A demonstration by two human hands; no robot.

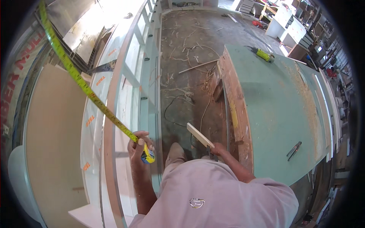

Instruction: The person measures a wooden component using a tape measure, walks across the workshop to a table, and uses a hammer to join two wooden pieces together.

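My left hand (135, 151) is wrapped round a yellow and blue tape measure (150, 157). Its yellow blade (84, 87) runs out long toward the far left, passing over a white framework with a brown edge (111, 148). Low in front of my body, my right hand (218, 148) grips the near end of a short pale wood strip (198, 134). The strip points away and slightly left. Something dark beside that hand is too small to make out.
On my right stands a green-topped workbench (273, 110) bearing pliers (294, 151), a lime-green power tool (264, 56) and sawdust. Cords (207, 108), a thin stick (197, 66) and shavings lie across the floor. A large tan panel (57, 140) is at far left.
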